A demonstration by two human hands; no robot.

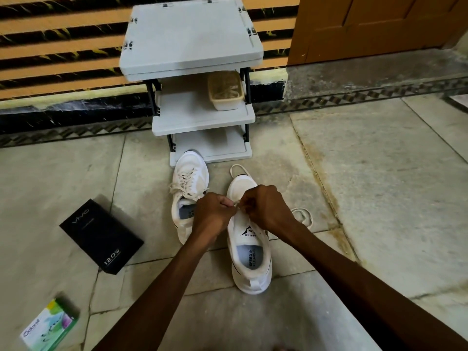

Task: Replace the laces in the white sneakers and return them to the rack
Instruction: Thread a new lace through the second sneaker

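Observation:
Two white sneakers stand on the stone floor in front of a grey three-shelf rack. The left sneaker is laced and its toe points at the rack. The right sneaker lies nearer to me, with a white lace looping past its toe and another loop lying on its right. My left hand and my right hand hover over the right sneaker's eyelets, each with fingers curled, pinching the lace between them. The eyelet area is hidden under my hands.
A beige tub sits on the rack's middle shelf. A black box lies on the floor at the left, and a green and white carton lies at the lower left. A wooden door stands at the back right.

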